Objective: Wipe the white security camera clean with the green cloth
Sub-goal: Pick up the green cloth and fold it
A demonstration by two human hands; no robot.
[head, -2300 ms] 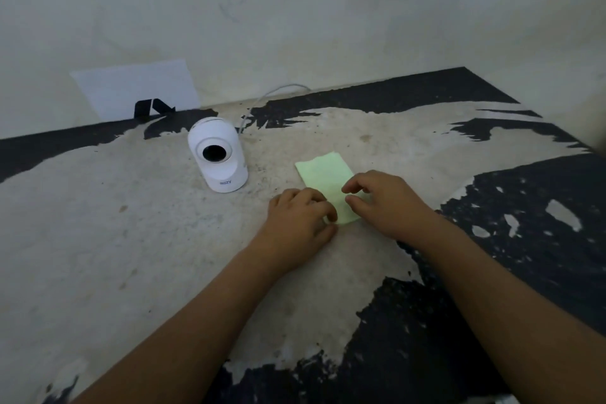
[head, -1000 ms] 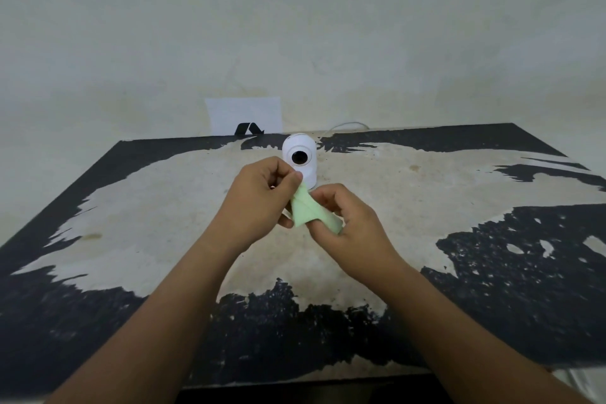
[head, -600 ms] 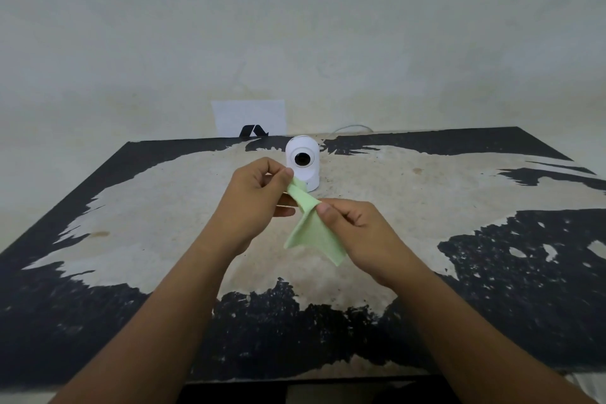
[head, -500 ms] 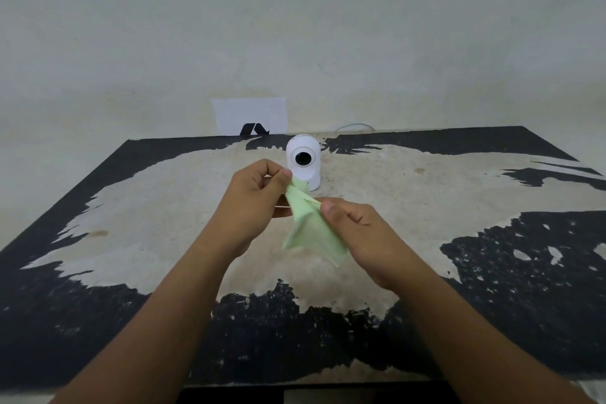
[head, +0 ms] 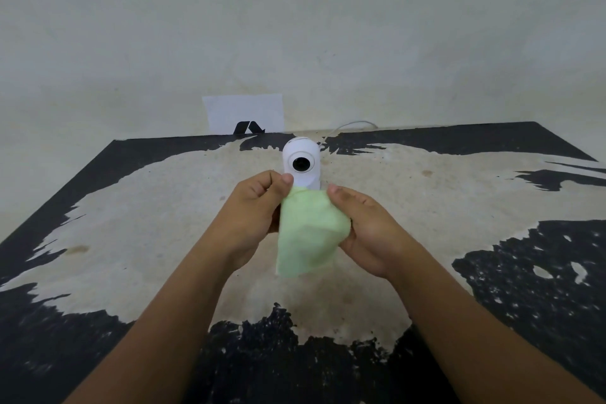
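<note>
The white security camera stands upright on the table, its dark lens facing me; its base is hidden behind the cloth. In front of it, above the table, hangs the pale green cloth, spread out between my two hands. My left hand pinches the cloth's top left corner between thumb and fingers. The cloth's right edge is held by my right hand, thumb pointing up. Neither hand touches the camera.
The table has a worn top, black paint with large bare beige patches. A white card with a black mark leans on the wall behind the camera. A thin white cable runs from the camera's back along the wall.
The cloth was lifted off the table by both hands and has been opened from a crumpled fold into a flat hanging sheet. My hands have drawn slightly apart in front of the camera.
</note>
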